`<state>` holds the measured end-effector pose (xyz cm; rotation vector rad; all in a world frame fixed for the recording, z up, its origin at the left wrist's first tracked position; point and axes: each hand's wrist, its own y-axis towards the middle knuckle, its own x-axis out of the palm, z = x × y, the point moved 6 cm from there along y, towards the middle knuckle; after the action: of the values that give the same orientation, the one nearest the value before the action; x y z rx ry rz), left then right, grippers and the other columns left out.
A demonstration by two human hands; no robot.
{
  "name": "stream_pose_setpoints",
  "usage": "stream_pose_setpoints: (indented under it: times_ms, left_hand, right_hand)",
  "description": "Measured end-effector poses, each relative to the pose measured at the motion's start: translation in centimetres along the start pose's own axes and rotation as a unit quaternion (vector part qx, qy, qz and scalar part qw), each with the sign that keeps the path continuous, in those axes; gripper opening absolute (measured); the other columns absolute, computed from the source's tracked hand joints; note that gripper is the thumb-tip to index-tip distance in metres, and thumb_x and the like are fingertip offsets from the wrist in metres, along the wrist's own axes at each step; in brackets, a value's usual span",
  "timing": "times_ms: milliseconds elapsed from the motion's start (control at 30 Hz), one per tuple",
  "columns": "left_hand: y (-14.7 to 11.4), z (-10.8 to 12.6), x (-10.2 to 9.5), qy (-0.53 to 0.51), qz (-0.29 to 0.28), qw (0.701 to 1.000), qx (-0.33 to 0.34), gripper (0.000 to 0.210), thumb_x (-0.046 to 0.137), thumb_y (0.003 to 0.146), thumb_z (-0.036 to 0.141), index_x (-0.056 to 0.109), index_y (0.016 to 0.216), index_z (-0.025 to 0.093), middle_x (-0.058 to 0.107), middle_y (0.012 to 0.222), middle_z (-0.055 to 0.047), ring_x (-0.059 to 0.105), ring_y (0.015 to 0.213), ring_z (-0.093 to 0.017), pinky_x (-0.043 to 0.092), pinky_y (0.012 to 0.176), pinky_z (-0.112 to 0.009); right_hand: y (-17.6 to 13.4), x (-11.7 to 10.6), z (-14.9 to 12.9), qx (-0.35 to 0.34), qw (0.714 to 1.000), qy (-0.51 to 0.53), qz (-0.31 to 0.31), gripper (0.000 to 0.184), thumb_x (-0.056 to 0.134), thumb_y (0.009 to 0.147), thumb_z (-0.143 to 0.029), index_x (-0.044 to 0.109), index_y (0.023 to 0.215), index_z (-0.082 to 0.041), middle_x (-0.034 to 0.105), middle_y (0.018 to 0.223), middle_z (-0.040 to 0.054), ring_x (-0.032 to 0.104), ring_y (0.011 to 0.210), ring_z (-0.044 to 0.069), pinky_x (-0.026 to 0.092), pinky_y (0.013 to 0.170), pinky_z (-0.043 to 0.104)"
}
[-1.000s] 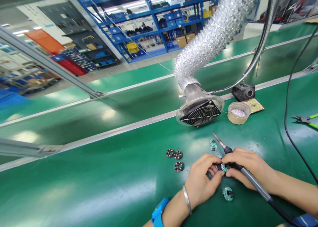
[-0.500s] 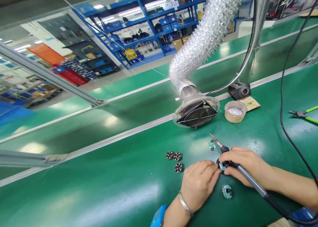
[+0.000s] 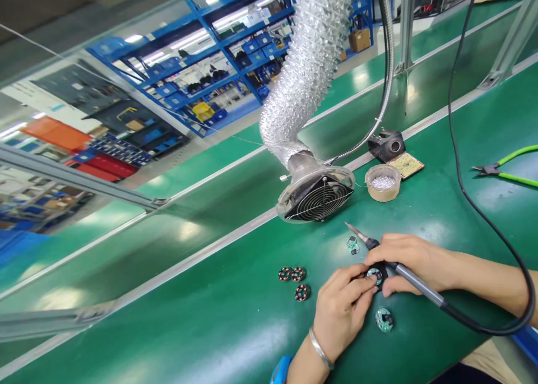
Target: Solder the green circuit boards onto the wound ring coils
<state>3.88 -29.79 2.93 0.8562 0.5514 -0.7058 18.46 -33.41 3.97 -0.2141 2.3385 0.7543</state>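
Observation:
My left hand (image 3: 341,300) has its fingers closed on a small round green circuit board (image 3: 373,275), the thumb lying on its face. The board sits against a dark round piece whose kind I cannot make out. My right hand (image 3: 416,260) is wrapped around a soldering iron (image 3: 422,287), and its fingertips also steady the far side of the dark piece. The iron's bare tip points away to the upper left, clear of the board. Another round board (image 3: 384,320) lies just below my hands, and a green board piece (image 3: 353,245) lies beyond them. Left of my left hand are three copper-wound rings (image 3: 301,292).
A fume extractor (image 3: 321,199) on a silver duct (image 3: 311,64) hangs over the green bench. Behind my right hand stand a tin of metallic shavings (image 3: 383,183), a sponge tray (image 3: 407,165) and an iron stand (image 3: 386,146). Green-handled pliers (image 3: 490,171) and a black cable (image 3: 458,171) are at the right.
The view has shifted and turned slightly. My left thumb has moved onto the board's face, while my right hand keeps the soldering iron, its cable now looping higher at the right.

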Motion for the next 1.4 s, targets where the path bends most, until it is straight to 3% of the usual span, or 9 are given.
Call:
stream_pose_setpoints:
  times_ms: [67, 133, 233, 367, 467, 567, 800, 1133, 1400]
  left_hand:
    - [0.3, 0.0, 0.1, -0.024, -0.009, 0.999, -0.025, 0.012, 0.068, 0.082, 0.015, 0.069, 0.091, 0.021, 0.073, 0.099, -0.006, 0.069, 0.083, -0.018, 0.056, 0.075, -0.03]
    - [0.4, -0.1, 0.2, -0.047, -0.012, 0.997, -0.052, 0.01, 0.068, 0.081, 0.015, 0.069, 0.089, 0.021, 0.074, 0.096, -0.005, 0.069, 0.084, -0.018, 0.055, 0.076, -0.031]
    - [0.5, -0.6, 0.3, -0.063, -0.005, 0.993, -0.097, 0.015, 0.07, 0.078, 0.015, 0.067, 0.092, 0.02, 0.074, 0.092, -0.004, 0.067, 0.081, -0.018, 0.055, 0.075, -0.031]
    - [0.4, -1.3, 0.7, -0.069, -0.016, 0.987, -0.147, 0.026, 0.074, 0.073, 0.014, 0.067, 0.098, 0.019, 0.073, 0.087, -0.004, 0.064, 0.075, -0.017, 0.054, 0.07, -0.03]
    - [0.6, -1.5, 0.9, -0.097, -0.025, 0.981, -0.164, 0.025, 0.074, 0.072, 0.014, 0.068, 0.096, 0.018, 0.072, 0.09, -0.004, 0.064, 0.082, -0.019, 0.054, 0.074, -0.031]
    - [0.9, -1.7, 1.0, -0.134, -0.034, 0.973, -0.187, 0.025, 0.075, 0.071, 0.014, 0.07, 0.095, 0.018, 0.071, 0.093, -0.005, 0.063, 0.081, -0.018, 0.053, 0.072, -0.028]
    - [1.0, -1.7, 1.2, -0.162, -0.045, 0.964, -0.207, 0.027, 0.074, 0.07, 0.013, 0.071, 0.097, 0.018, 0.069, 0.093, -0.005, 0.061, 0.079, -0.016, 0.051, 0.069, -0.027]
    - [1.0, -1.6, 1.1, -0.155, -0.03, 0.971, -0.181, 0.028, 0.074, 0.07, 0.013, 0.07, 0.097, 0.021, 0.07, 0.092, -0.004, 0.064, 0.084, -0.018, 0.054, 0.076, -0.03]
    - [1.1, -1.6, 1.1, -0.149, -0.027, 0.972, -0.178, 0.026, 0.074, 0.071, 0.014, 0.07, 0.096, 0.02, 0.07, 0.092, -0.004, 0.064, 0.084, -0.017, 0.054, 0.072, -0.028]
  right_hand:
    - [-0.1, -1.2, -0.2, 0.0, 0.999, -0.011, 0.049, 0.02, 0.057, 0.091, -0.018, 0.059, 0.111, -0.017, 0.068, 0.088, 0.0035, 0.055, 0.072, 0.014, 0.048, 0.067, 0.025]
    - [-0.4, -2.8, -0.4, 0.013, 0.994, -0.029, 0.101, 0.027, 0.049, 0.094, -0.014, 0.058, 0.118, -0.018, 0.065, 0.083, 0.0026, 0.055, 0.069, 0.013, 0.047, 0.064, 0.024]
    - [-1.1, -4.9, -0.4, 0.051, 0.989, -0.055, 0.131, 0.038, 0.05, 0.094, -0.021, 0.052, 0.132, -0.021, 0.062, 0.087, 0.0043, 0.057, 0.076, 0.016, 0.048, 0.068, 0.027]
    - [-1.9, -6.7, -0.6, 0.084, 0.982, -0.007, 0.172, 0.025, 0.052, 0.091, -0.026, 0.063, 0.113, -0.025, 0.063, 0.085, 0.0034, 0.057, 0.071, 0.017, 0.045, 0.06, 0.028]
    - [-1.9, -6.4, -1.0, 0.11, 0.978, 0.047, 0.169, 0.012, 0.054, 0.086, -0.021, 0.063, 0.094, -0.023, 0.059, 0.072, 0.0001, 0.052, 0.059, 0.014, 0.039, 0.051, 0.026]
    - [-1.2, -5.2, -1.8, 0.104, 0.985, 0.068, 0.123, 0.013, 0.052, 0.082, -0.014, 0.061, 0.088, -0.022, 0.055, 0.065, -0.0015, 0.047, 0.054, 0.013, 0.035, 0.05, 0.026]
    - [-0.2, -3.7, -2.9, 0.094, 0.989, 0.073, 0.09, 0.018, 0.048, 0.078, -0.01, 0.06, 0.085, -0.02, 0.053, 0.061, -0.0014, 0.042, 0.053, 0.013, 0.029, 0.05, 0.027]
    - [0.5, -3.2, -3.5, 0.079, 0.992, 0.066, 0.079, 0.022, 0.046, 0.075, -0.007, 0.06, 0.085, -0.021, 0.054, 0.061, -0.0006, 0.044, 0.052, 0.014, 0.033, 0.051, 0.029]
    - [0.8, -3.1, -3.6, 0.076, 0.993, 0.057, 0.068, 0.022, 0.046, 0.076, -0.008, 0.06, 0.086, -0.021, 0.05, 0.059, -0.0014, 0.044, 0.052, 0.014, 0.034, 0.051, 0.028]
